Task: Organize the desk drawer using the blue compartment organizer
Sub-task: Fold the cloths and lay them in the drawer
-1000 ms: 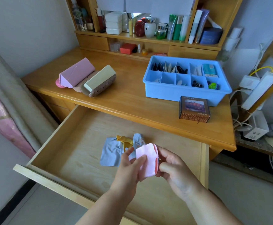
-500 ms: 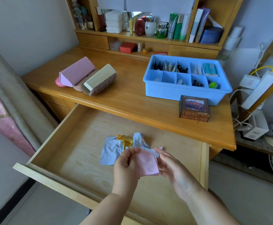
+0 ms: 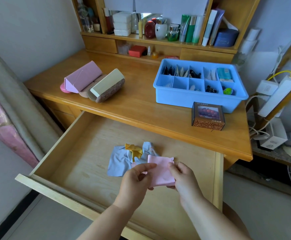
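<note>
Low in the frame's centre, I pinch the pink cloth (image 3: 161, 172) between my left hand (image 3: 136, 179) and right hand (image 3: 184, 181), thumbs on top, above the open drawer (image 3: 82, 163).

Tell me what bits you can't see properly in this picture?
- Head view: the lower part of the pink cloth is behind the left hand and right hand.
- The small black items in the blue organizer are too small to name.
- The blue cloths partly lie under the yellow cloth.
</note>
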Motion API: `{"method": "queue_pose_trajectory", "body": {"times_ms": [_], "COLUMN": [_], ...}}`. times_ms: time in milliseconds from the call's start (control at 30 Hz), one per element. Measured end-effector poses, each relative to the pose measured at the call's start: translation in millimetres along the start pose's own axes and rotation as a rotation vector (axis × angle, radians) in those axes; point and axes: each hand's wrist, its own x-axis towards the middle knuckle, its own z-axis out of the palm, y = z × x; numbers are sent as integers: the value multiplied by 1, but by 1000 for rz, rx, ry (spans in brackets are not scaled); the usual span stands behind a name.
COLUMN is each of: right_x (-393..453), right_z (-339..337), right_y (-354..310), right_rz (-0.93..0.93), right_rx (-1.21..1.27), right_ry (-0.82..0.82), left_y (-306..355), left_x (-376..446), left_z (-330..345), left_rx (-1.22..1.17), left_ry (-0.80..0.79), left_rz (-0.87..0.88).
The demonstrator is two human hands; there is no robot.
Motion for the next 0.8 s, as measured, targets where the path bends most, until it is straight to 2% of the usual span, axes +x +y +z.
{"method": "queue_pose_trajectory", "body": {"times_ms": [67, 167, 233, 367, 500, 600, 700, 767, 800], "right_x": [2, 1, 1, 2, 3, 6, 10, 11, 13], "right_z": [0, -4, -6, -4, -7, -18, -33, -41, -45], "right_y": [-3, -7, -5, 9, 28, 40, 51, 56, 58], "right_rz": [2, 148, 143, 36, 40, 59, 159, 168, 131], "right_rx": [-7, 17, -43, -239, -380, -560, -751, -996, -1095], "right_ry": [15, -184, -281, -165, -164, -122, -131, -126, -96], "left_y": [0, -2, -4, -11, -30, -43, -56, -61, -61], "left_x": [-1, -1, 0, 2, 6, 12, 18, 25, 30], "left_z": [0, -2, -2, -1, 0, 8, 15, 14, 11], "left_rx": [26, 73, 81, 58, 145, 319, 488, 602, 653], "left_ry": [-39, -56, -47, -48, -162, -281, -409, -399, -328], "left_rz": [12, 32, 18, -61, -126, -99, -98, -102, -72]}}
